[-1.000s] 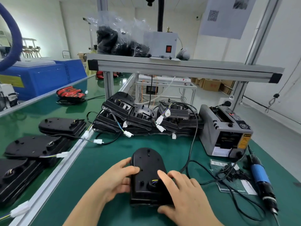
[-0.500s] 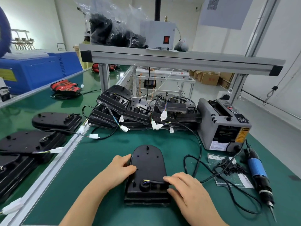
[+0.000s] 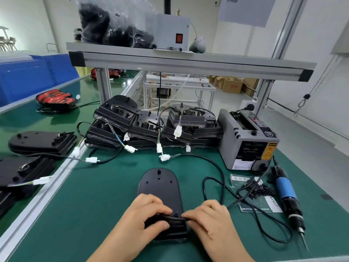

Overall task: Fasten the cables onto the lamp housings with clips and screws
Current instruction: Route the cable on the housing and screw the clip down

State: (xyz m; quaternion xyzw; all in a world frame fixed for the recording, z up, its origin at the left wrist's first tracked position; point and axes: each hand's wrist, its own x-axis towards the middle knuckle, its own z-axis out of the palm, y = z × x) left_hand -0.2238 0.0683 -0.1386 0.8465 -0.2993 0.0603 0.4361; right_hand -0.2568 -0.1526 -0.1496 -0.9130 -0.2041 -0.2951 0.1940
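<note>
1. Green table (image 3: 105, 195): carries all items below. The lamp housing (image 3: 160, 186) lies flat on it, back side up, rounded end pointing away from the person.
2. Aluminium shelf (image 3: 188, 62): spans the table above and well beyond the lamp housing.
3. Stack of housings (image 3: 151, 127): piled beyond the lamp housing, with white plugs hanging off its front.
4. Grey tape dispenser (image 3: 245, 140): beyond and to the right of the lamp housing.
5. Left hand (image 3: 139, 218): rests on the near end of the lamp housing, fingers curled, gripping the black cable (image 3: 176, 217) against it.
6. Right hand (image 3: 211, 220): at the near right edge of the lamp housing, fingertips pinching the same cable.
7. Electric screwdriver (image 3: 287, 199): lies well to the right of the lamp housing, tip toward the person.
8. Clear bag (image 3: 272, 204): between the lamp housing and the screwdriver, with small black parts (image 3: 257, 189) on it.
9. Cable routing: it loops right of the lamp housing and ends in a white connector (image 3: 164, 157) just beyond the rounded end.
</note>
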